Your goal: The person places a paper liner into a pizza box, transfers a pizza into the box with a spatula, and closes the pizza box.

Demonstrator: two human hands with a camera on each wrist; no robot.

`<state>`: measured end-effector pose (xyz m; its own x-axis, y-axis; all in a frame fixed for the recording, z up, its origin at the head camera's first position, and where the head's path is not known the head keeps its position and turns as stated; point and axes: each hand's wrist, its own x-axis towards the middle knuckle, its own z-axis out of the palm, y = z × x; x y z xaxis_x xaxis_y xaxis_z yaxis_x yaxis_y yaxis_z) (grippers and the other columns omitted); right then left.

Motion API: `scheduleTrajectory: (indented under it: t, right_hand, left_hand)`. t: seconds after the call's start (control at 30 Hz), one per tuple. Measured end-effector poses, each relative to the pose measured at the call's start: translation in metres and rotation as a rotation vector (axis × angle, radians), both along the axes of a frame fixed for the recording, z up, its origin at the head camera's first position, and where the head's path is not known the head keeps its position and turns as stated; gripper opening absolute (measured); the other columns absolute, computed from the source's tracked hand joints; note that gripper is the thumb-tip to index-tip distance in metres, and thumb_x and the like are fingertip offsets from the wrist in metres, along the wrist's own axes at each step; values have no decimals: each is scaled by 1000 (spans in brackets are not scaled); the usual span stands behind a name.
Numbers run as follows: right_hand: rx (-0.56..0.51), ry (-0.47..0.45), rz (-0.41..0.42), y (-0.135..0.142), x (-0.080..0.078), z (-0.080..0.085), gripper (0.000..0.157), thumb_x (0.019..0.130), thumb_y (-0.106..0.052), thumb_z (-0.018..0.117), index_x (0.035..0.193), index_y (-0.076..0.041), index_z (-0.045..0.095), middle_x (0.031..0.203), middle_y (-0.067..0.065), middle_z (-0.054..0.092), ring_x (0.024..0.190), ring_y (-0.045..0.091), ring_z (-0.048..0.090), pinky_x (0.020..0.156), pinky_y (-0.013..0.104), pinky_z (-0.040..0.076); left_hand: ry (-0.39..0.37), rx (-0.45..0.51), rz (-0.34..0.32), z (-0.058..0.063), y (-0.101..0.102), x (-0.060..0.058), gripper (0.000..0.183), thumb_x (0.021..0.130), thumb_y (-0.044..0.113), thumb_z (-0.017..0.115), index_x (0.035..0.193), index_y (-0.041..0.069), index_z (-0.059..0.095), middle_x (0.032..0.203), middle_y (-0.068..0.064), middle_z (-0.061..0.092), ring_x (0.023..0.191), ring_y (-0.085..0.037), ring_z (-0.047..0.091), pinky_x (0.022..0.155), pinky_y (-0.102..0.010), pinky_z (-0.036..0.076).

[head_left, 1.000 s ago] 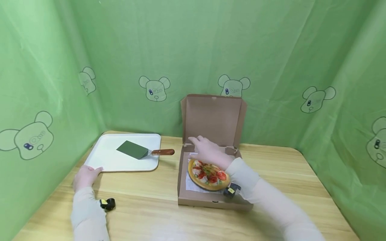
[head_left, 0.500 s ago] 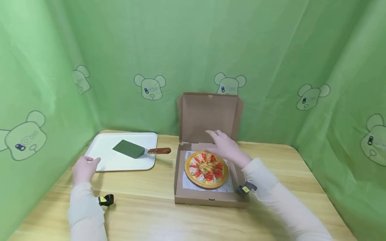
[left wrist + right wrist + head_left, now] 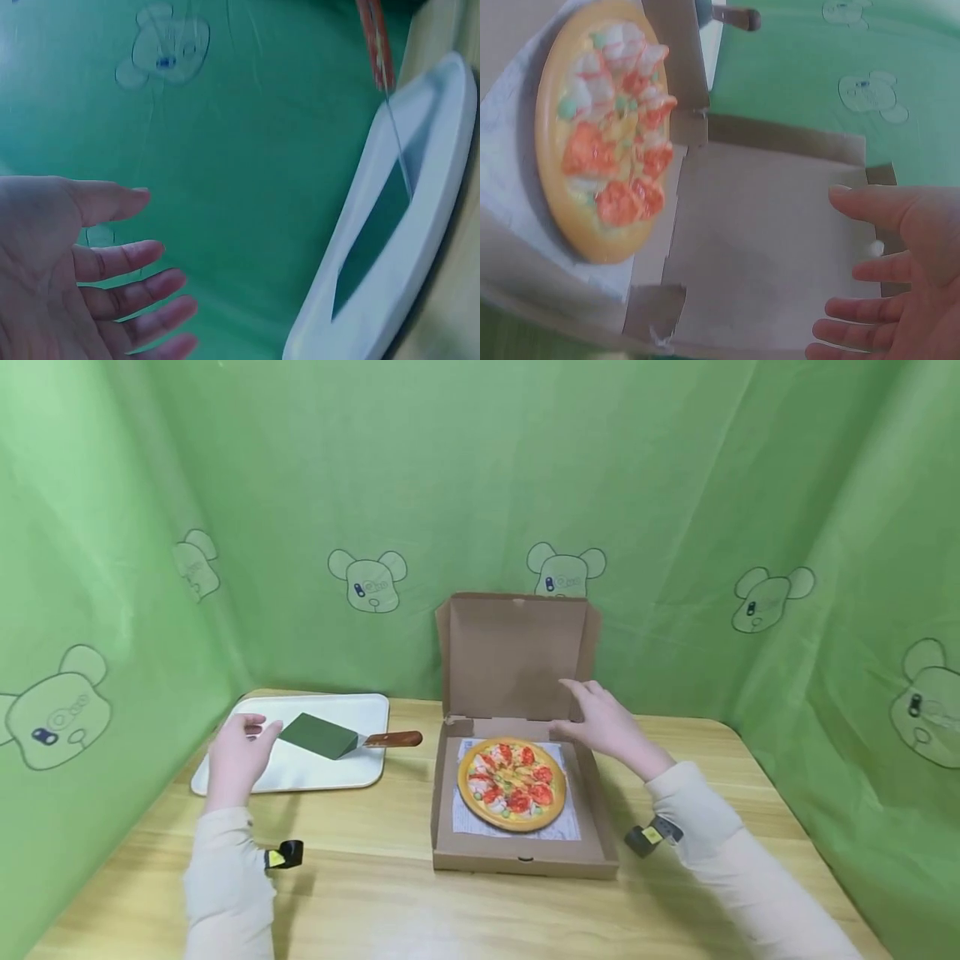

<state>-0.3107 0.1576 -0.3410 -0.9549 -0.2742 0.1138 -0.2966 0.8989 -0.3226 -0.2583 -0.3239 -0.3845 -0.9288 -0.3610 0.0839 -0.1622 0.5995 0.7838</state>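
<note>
A round pizza (image 3: 512, 783) with red and white toppings lies on printed paper (image 3: 566, 810) inside an open cardboard pizza box (image 3: 525, 865), its lid raised at the back. My right hand (image 3: 611, 727) hovers over the box's right side, fingers apart and holding nothing; the right wrist view shows the same hand (image 3: 900, 270) in front of the lid. On the left, a spatula (image 3: 322, 737) with a wooden handle rests on a white tray (image 3: 258, 702). Above the tray's near left part is my left hand (image 3: 240, 758), fingers loose and apart in the left wrist view, gripping nothing.
Everything stands on a wooden table (image 3: 390, 893). A green curtain (image 3: 465, 468) with bear-head outlines encloses the back and sides. The spatula's handle sticks out past the tray's right edge towards the box.
My right hand has moved right, off the pizza, uncovering it. My left hand has let go of the tray's near left corner and risen to the right.
</note>
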Motion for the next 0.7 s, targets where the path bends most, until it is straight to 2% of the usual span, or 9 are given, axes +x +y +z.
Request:
scheduleTrajectory:
  t: [0.17, 0.4, 0.57, 0.7]
  right_hand:
    - [-25, -23, -33, 12, 2, 3, 85, 89, -45, 67, 152, -4, 27, 143, 30, 38, 128, 47, 43, 106, 66, 41]
    - [-38, -27, -68, 29, -1, 0, 87, 90, -43, 66, 153, -2, 22, 146, 34, 33, 130, 51, 40, 108, 68, 38]
    - [-62, -37, -97, 36, -7, 5, 88, 91, -46, 63, 154, -2, 18, 149, 34, 31, 131, 52, 39, 106, 69, 38]
    - [-97, -21, -115, 41, -11, 15, 89, 92, -46, 62, 153, 0, 16, 144, 35, 36, 128, 50, 43, 103, 66, 43]
  left_hand:
    - [8, 50, -70, 8, 15, -5, 57, 100, 37, 50, 139, -4, 44, 142, -29, 47, 131, -43, 46, 113, -53, 39]
    - [41, 68, -165, 16, 34, -21, 62, 100, 40, 50, 146, -1, 38, 146, -28, 43, 135, -44, 43, 116, -53, 37]
    - [48, 134, -277, 28, 47, -33, 67, 99, 44, 50, 150, 3, 33, 149, -25, 41, 138, -41, 41, 118, -53, 35]
    - [34, 126, -360, 41, 59, -42, 71, 98, 46, 51, 152, 5, 29, 151, -25, 39, 139, -39, 40, 119, -53, 34]
